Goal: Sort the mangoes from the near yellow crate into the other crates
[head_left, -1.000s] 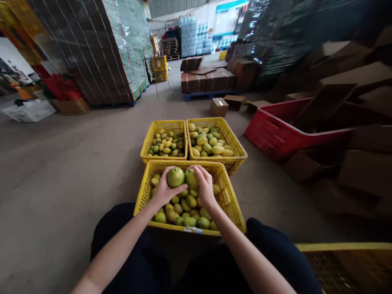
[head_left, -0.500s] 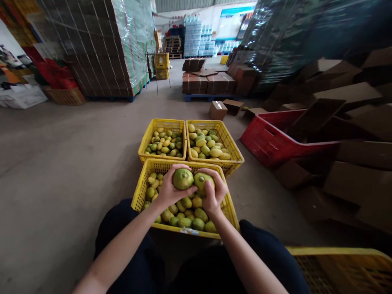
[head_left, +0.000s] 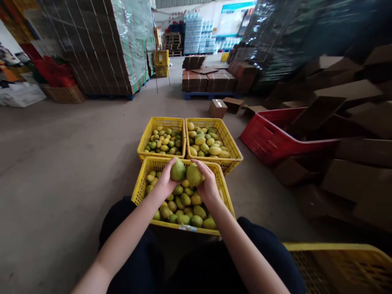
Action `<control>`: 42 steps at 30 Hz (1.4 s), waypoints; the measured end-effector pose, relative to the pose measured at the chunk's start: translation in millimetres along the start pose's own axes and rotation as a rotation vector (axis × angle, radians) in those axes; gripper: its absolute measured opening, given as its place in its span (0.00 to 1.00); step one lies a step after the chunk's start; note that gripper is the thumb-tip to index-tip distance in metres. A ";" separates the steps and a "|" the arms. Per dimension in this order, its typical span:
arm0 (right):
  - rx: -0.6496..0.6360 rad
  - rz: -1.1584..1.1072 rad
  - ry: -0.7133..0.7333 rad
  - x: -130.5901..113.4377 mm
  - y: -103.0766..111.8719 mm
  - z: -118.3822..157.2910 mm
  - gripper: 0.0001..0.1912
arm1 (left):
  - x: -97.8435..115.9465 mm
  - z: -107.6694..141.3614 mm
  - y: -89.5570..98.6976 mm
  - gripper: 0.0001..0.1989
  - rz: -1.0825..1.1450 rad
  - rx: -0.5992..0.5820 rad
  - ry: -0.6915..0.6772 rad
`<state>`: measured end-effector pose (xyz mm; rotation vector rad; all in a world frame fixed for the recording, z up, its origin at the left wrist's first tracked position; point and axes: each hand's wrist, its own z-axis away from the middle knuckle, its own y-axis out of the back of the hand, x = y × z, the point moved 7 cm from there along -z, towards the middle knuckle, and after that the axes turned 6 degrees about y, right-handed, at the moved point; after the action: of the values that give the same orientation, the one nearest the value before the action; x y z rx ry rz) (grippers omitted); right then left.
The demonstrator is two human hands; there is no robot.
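My left hand (head_left: 165, 179) is closed around a green papaya (head_left: 178, 170), its fingers behind the fruit. Right beside it, my right hand (head_left: 209, 183) grips a yellower green papaya (head_left: 194, 175) from its right side. Both fruits are held up over the near yellow crate (head_left: 180, 227), close together at its far half. Inside that crate lie several loose papayas (head_left: 185, 199), green to yellow. Parts of the crate's contents are hidden by my hands and forearms.
Beyond stand two yellow crates of similar fruit, a left one (head_left: 139, 149) and a right one (head_left: 235, 149). A red crate (head_left: 266, 141) and a heap of cardboard (head_left: 352, 179) lie to the right. Another yellow crate (head_left: 330, 246) is at my lower right.
Both papayas have turned in my hands, so their stem ends no longer face me. My hands have moved slightly up and left, with a small gap now between the fruits.
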<state>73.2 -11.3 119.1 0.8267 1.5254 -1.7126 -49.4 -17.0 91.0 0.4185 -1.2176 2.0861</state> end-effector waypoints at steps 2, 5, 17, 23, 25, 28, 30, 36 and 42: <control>0.044 -0.174 -0.208 8.9 2.1 -1.0 0.11 | -2.5 -1.5 -0.4 0.14 0.072 0.001 0.111; 0.105 -0.325 -0.402 12.9 7.3 -1.3 0.12 | 1.4 1.4 -2.4 0.17 0.083 -0.038 0.140; 0.332 -0.345 -0.474 12.1 27.4 -2.6 0.12 | -13.3 12.4 5.5 0.23 0.049 0.000 0.331; 0.370 -0.327 -0.446 14.3 33.9 -9.0 0.12 | -16.8 14.6 4.1 0.24 0.037 0.003 0.346; 0.359 -0.312 -0.446 14.5 33.5 -9.2 0.12 | -16.2 13.9 4.6 0.24 0.039 -0.006 0.336; 0.345 -0.289 -0.457 13.6 30.6 -6.9 0.12 | -13.9 13.4 4.9 0.23 0.027 -0.022 0.317; 0.348 -0.285 -0.466 12.7 29.0 -4.9 0.12 | -11.0 14.0 4.4 0.21 0.029 -0.032 0.295; 0.319 -0.301 -0.467 12.2 27.6 -5.1 0.12 | -3.1 12.8 4.8 0.13 0.127 -0.053 0.200; 0.305 -0.268 -0.443 11.2 29.6 -6.9 0.12 | -6.7 7.8 5.9 0.11 0.171 -0.073 0.204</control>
<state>91.6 -7.5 92.7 0.3525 1.1252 -2.1871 -49.1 -28.2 87.3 0.0675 -1.2389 2.1584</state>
